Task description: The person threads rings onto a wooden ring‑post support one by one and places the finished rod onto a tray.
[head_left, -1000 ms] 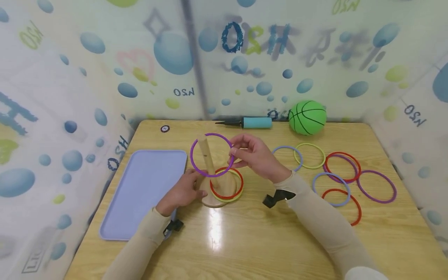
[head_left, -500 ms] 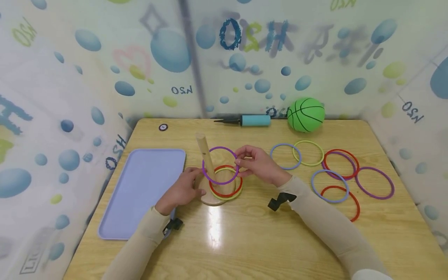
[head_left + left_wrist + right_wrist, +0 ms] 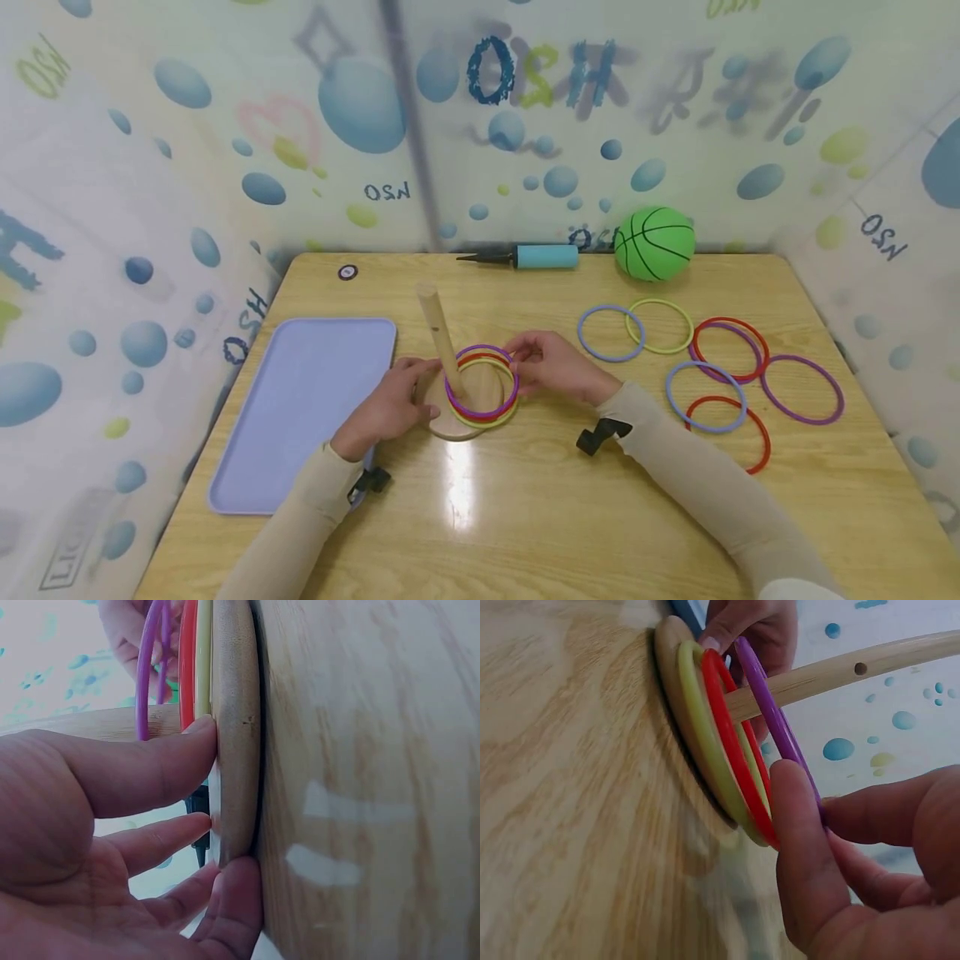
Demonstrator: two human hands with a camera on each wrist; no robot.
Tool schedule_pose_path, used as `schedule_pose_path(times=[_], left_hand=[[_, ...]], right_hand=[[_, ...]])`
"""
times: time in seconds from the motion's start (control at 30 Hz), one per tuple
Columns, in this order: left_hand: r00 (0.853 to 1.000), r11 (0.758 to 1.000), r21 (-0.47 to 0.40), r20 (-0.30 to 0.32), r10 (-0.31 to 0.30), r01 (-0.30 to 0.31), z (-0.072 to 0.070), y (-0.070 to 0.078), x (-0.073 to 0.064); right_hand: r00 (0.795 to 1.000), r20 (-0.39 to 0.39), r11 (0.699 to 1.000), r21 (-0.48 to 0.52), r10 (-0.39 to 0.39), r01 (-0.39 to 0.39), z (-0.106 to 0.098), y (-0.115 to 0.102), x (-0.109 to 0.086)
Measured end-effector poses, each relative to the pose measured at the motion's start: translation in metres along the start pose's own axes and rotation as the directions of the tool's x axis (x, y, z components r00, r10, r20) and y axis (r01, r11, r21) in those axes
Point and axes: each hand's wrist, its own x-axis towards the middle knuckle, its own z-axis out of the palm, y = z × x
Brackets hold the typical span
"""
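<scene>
A wooden peg (image 3: 438, 332) stands upright on a round wooden base (image 3: 237, 727). My left hand (image 3: 384, 410) touches the left edge of this base, thumb and fingers spread along it. Between right thumb and fingers I pinch a purple ring (image 3: 781, 735), which encircles the peg low down, tilted above the other rings. Under it, a red ring (image 3: 733, 754) and a yellow-green ring (image 3: 703, 735) lie around the peg's foot, off-centre to the right. My right hand (image 3: 561, 367) is just right of the base.
A lilac tray (image 3: 300, 417) lies left. On the right are several loose rings: blue (image 3: 579, 337), yellow-green (image 3: 660, 301), red (image 3: 768, 446) and purple (image 3: 838, 392), some overlapping. A hand pump (image 3: 546, 257), a green ball (image 3: 655, 243) and a small black disc (image 3: 347, 272) sit at the back.
My right hand has lowered the purple ring along the peg from near its top to just above the red ring. The left hand stays at the base.
</scene>
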Motion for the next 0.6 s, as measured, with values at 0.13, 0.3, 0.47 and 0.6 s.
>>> schedule_pose_path(times=[0.13,0.3,0.47,0.6], left_hand=[[1.000,1.000,0.007,-0.007,0.012,-0.012,-0.0001,0.0010,-0.0001],[1.000,1.000,0.016,-0.003,0.000,0.000,-0.0007,0.0026,-0.0001],[1.000,1.000,0.029,-0.002,-0.006,0.006,0.0007,0.0024,0.0000],[1.000,0.999,0.033,-0.008,-0.007,0.007,0.0008,0.0026,-0.0008]], right_hand=[[0.999,-0.015,0.992,-0.118,-0.038,0.036,0.0018,0.0034,0.0002],[0.992,-0.059,0.932,-0.353,-0.107,0.080,0.0038,0.0028,0.0006],[0.989,-0.073,0.888,-0.453,-0.125,0.079,0.0042,0.0005,0.0012],[0.990,-0.063,0.876,-0.475,-0.126,0.081,0.0025,-0.0005,0.0010]])
